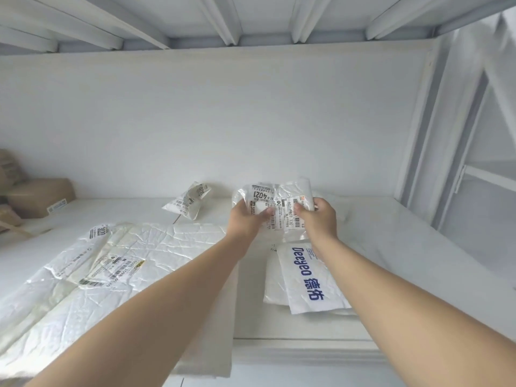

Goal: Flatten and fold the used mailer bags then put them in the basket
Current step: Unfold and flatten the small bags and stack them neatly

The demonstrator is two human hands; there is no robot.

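Both my hands hold up one crumpled white mailer bag (275, 196) with shipping labels, above the white surface. My left hand (247, 217) grips its left side, my right hand (318, 219) pinches its right side. Under my right forearm lies a folded white mailer (310, 277) with blue "Deeyeo" lettering, on top of another flat white bag. A large wrinkled white mailer (117, 263) with labels is spread flat at the left. A small crumpled mailer (188, 203) stands further back. No basket is in view.
The white surface (391, 233) ends at a front edge below the folded bags. Brown cardboard boxes (42, 196) are stacked at the far left against the white wall. A white metal frame (446, 135) rises at the right, with slats overhead.
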